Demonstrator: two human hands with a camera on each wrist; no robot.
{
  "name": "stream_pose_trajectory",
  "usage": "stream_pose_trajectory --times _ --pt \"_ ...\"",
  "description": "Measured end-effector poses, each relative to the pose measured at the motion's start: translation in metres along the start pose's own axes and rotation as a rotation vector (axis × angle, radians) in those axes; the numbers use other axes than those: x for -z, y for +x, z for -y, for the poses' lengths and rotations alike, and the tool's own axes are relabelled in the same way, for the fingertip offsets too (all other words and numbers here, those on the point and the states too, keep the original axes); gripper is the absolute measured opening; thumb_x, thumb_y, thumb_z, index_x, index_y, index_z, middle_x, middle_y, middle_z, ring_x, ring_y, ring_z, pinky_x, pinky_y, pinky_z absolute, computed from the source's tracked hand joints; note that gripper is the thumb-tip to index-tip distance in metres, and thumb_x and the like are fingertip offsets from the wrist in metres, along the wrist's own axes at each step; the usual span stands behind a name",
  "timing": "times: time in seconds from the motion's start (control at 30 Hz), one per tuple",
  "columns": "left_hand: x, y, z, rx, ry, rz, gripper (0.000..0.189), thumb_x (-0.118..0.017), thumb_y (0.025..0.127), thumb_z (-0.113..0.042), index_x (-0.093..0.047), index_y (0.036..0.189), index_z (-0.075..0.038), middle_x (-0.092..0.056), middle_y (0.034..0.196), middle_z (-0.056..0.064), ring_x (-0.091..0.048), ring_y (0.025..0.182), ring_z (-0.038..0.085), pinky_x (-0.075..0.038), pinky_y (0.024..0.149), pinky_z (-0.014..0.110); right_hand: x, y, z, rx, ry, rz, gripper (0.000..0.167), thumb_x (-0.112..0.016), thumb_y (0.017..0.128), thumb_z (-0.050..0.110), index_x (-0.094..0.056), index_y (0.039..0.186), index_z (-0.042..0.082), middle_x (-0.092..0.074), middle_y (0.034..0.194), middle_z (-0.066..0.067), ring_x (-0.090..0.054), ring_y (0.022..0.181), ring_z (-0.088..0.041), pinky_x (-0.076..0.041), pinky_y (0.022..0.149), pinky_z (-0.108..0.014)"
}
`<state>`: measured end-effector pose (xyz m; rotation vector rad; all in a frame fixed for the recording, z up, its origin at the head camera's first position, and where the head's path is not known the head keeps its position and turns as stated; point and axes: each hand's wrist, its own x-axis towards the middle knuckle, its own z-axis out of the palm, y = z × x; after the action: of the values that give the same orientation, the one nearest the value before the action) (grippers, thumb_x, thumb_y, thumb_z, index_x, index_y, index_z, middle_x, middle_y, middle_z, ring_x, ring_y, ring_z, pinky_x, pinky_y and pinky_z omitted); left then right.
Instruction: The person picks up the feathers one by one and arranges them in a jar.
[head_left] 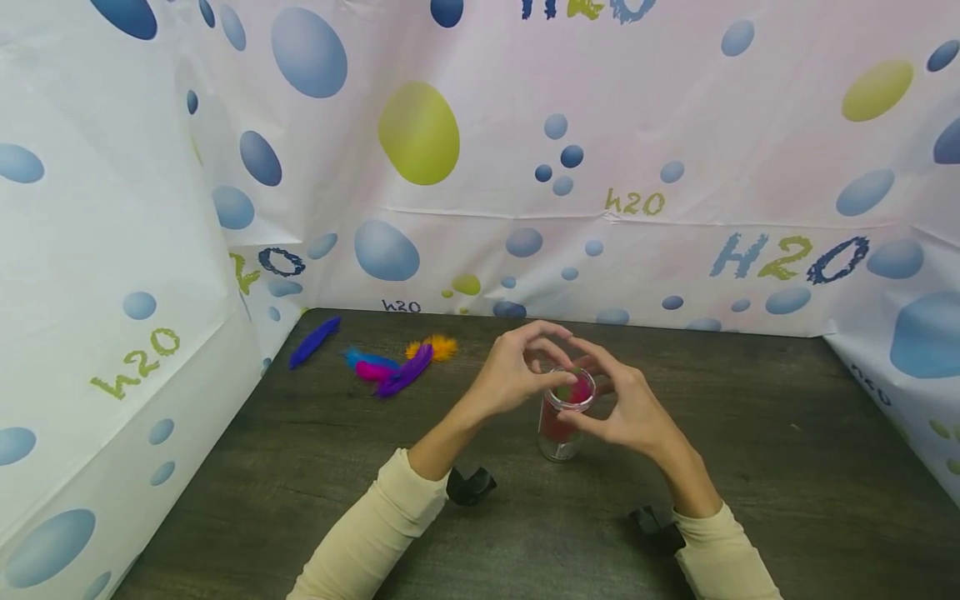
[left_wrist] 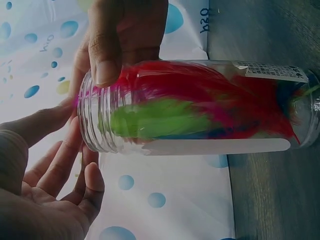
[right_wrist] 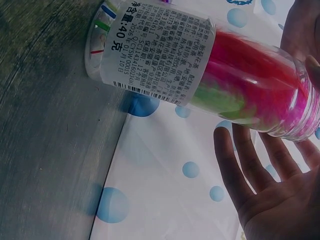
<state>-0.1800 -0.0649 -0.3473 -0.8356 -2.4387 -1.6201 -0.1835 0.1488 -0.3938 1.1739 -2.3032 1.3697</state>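
A clear jar [head_left: 557,446] stands upright on the dark table, filled with red, pink and green feathers [left_wrist: 165,117]. Its white printed label [right_wrist: 160,52] faces the right wrist camera. At the mouth, my left hand [head_left: 513,371] arches over from the left, thumb laid across the rim close to the pink and green feathers. Some left fingers stay loose behind the jar; whether any tip pinches a feather is hidden. My right hand [head_left: 630,408] holds the jar's neck, thumb on the near side, fingers spread behind.
Back left on the table [head_left: 750,433] lie a blue feather [head_left: 313,342], a purple feather [head_left: 405,371], a pink feather [head_left: 373,372] and an orange feather [head_left: 435,347]. A white sheet with blue and green spots [head_left: 480,200] walls the table's back and sides.
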Motion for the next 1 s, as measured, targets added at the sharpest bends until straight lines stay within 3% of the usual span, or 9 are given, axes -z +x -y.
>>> stream_pose_trajectory --times 0.3,0.63,0.83,1.0 --pt "0.004 -0.004 0.003 -0.022 -0.034 -0.063 0.029 -0.074 0.093 -0.003 -0.066 0.120 0.005 -0.076 0.094 0.019 -0.060 0.062 0.029 -0.047 0.057 0.021 0.000 0.000 0.000 -0.010 0.003 0.000 0.092 -0.090 0.075 0.001 -0.042 0.153 0.000 -0.071 0.115 -0.015 -0.073 0.093 -0.021 -0.064 0.072 -0.035" --pt "0.020 -0.016 0.022 -0.040 0.061 -0.127 0.018 -0.074 0.094 -0.003 -0.070 0.110 0.003 -0.075 0.090 0.016 -0.062 0.065 0.025 -0.052 0.059 0.027 -0.001 0.001 0.003 -0.009 -0.012 -0.002 0.094 -0.091 0.074 0.004 -0.042 0.155 0.004 -0.070 0.115 -0.014 -0.071 0.094 -0.017 -0.064 0.072 -0.034" --pt "0.028 -0.025 0.040 0.000 0.108 -0.118 0.016 -0.073 0.094 -0.002 -0.070 0.109 0.003 -0.075 0.088 0.015 -0.062 0.063 0.017 -0.050 0.059 0.021 -0.001 0.000 0.002 -0.011 -0.021 -0.009 0.094 -0.091 0.074 0.005 -0.043 0.154 0.004 -0.071 0.114 -0.013 -0.069 0.093 -0.012 -0.063 0.074 -0.034" --pt "0.035 -0.033 0.052 0.028 0.191 -0.154 0.014 -0.073 0.094 -0.001 -0.070 0.107 0.002 -0.074 0.086 0.012 -0.062 0.065 0.015 -0.051 0.060 0.023 -0.002 0.000 0.002 -0.018 -0.007 -0.004 0.094 -0.091 0.074 0.004 -0.043 0.154 0.004 -0.070 0.114 -0.013 -0.070 0.094 -0.012 -0.063 0.073 -0.033"
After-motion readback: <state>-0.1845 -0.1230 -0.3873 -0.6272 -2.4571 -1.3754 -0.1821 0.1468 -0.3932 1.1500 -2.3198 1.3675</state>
